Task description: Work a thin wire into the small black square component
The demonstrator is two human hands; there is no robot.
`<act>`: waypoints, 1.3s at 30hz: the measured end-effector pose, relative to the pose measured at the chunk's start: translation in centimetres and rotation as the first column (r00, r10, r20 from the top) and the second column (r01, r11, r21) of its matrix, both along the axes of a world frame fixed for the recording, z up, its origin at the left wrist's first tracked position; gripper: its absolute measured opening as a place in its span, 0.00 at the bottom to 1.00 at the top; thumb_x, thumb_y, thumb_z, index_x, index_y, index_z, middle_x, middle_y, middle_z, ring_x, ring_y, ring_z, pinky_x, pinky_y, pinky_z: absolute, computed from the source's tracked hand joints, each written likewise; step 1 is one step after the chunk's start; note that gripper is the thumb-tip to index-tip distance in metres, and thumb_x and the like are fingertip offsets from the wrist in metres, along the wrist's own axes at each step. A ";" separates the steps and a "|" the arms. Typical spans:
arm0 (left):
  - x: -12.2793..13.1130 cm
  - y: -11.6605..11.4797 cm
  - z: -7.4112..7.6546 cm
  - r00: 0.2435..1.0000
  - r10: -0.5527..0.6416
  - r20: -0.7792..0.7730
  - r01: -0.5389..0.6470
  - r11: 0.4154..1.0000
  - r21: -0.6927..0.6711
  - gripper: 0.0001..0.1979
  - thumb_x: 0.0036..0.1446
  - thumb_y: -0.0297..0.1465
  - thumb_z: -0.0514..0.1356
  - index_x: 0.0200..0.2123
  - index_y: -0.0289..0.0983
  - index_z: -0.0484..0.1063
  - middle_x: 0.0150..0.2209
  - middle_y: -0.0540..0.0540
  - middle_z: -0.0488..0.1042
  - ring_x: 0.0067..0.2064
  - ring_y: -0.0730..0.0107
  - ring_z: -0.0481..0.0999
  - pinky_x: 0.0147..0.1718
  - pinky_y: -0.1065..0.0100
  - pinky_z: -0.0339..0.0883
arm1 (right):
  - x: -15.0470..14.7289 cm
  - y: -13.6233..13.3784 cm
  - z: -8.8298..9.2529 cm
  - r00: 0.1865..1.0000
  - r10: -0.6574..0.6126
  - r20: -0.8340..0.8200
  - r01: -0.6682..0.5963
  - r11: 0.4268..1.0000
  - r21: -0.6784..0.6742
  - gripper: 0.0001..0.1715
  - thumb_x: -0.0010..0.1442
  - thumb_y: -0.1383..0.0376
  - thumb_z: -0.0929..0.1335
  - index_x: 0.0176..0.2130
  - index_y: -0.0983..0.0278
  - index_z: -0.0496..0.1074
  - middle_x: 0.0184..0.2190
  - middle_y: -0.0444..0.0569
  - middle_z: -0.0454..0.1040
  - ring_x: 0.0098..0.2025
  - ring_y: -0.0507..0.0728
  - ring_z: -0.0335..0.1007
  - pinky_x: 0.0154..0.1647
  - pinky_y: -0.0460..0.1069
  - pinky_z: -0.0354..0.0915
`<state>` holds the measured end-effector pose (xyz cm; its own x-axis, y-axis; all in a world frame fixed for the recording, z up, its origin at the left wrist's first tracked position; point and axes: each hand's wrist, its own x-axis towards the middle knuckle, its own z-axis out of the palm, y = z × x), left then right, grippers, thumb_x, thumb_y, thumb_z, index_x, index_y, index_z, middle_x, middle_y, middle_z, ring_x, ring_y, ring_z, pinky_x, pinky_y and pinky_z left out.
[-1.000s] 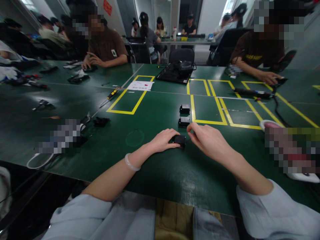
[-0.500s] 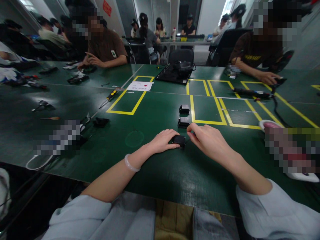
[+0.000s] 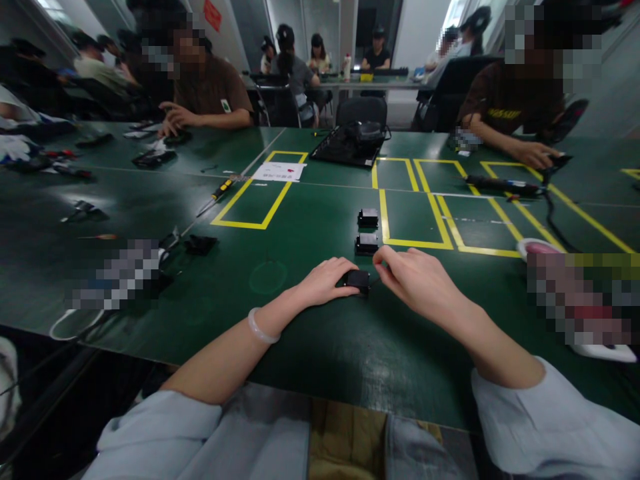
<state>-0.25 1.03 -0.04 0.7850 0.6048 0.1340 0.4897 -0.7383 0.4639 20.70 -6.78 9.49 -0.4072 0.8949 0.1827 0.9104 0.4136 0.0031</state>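
Observation:
My left hand (image 3: 330, 280) grips a small black box-shaped part (image 3: 358, 280) between thumb and fingers, on the green table (image 3: 310, 333). Just right of that part, my right hand (image 3: 410, 277) is closed in a pinch. A thin dark piece seems to run from its fingertips toward the black part, too small to name. Beyond my hands sit two similar black parts with grey tops, a nearer one (image 3: 367, 243) and a farther one (image 3: 368, 217), in a line.
Yellow tape outlines (image 3: 417, 243) mark the table. A screwdriver (image 3: 223, 189) and a paper sheet (image 3: 280, 172) lie to the left. A black flat panel (image 3: 340, 150) lies at the back. Two co-workers sit opposite, one with a hand (image 3: 537, 155) by a black device.
Both my hands keep their places and grips. The co-worker at the left has shifted their hands slightly. The whole view has drifted a little.

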 end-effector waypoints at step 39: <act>0.1 -0.1 -0.2 1.000 0.021 0.001 -0.021 1.000 -0.016 0.20 0.61 0.47 0.58 0.49 0.40 0.67 0.47 0.44 0.71 0.47 0.58 0.70 0.46 0.60 0.64 | 0.1 -0.1 0.1 0.996 -0.002 -0.088 -0.004 0.998 -0.070 0.13 0.66 0.65 0.58 0.48 0.65 0.63 0.31 0.49 0.76 0.31 0.57 0.71 0.32 0.48 0.55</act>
<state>-0.18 0.93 -0.21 0.7718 0.6233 0.1256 0.5043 -0.7204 0.4761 20.83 -6.84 9.57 -0.3929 0.9065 0.1545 0.9056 0.4106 -0.1064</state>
